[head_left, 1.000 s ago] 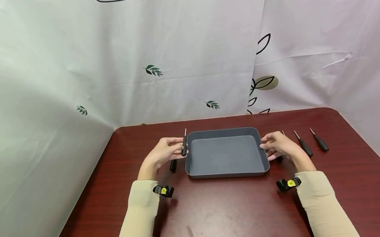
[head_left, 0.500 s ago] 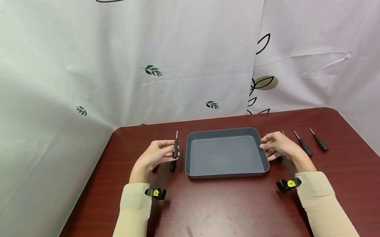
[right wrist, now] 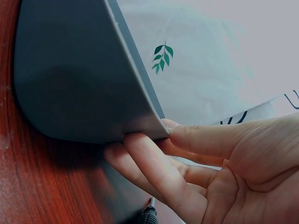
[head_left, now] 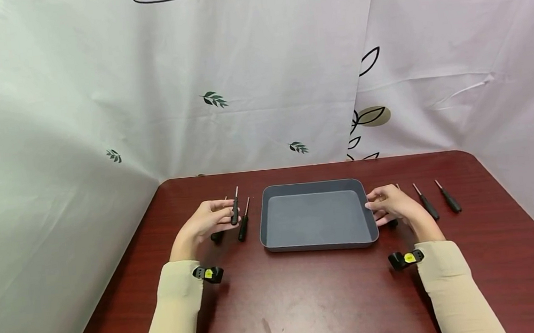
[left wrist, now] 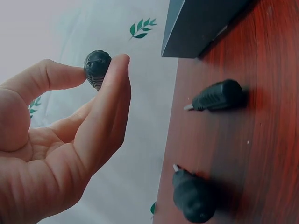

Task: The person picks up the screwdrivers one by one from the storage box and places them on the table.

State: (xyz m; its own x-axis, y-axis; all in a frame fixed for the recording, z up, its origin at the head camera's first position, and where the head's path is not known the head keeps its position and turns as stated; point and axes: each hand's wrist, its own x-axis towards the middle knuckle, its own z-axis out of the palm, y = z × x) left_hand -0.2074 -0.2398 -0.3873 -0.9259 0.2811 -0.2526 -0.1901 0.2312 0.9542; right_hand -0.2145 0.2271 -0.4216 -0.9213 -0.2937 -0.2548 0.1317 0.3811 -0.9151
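My left hand pinches a small black-handled screwdriver between thumb and fingers, its shaft pointing away, raised above the table. In the left wrist view the butt of this screwdriver faces the camera. Two similar screwdrivers lie near that hand, one just right of it, another partly behind it. A grey rectangular tray rests at mid-table with bare inside. At its right side my right hand grips the wall; in the right wrist view the thumb is at the rim and the fingers lie against the outer wall.
Right of the tray lie more screwdrivers: one mostly hidden by the right hand, one beside the wrist, one farther right. White printed curtains stand close behind the dark red table.
My left hand has moved left from the tray's left edge, carrying the screwdriver, which uncovers a screwdriver lying on the table. The right hand and the tray have stayed in place.
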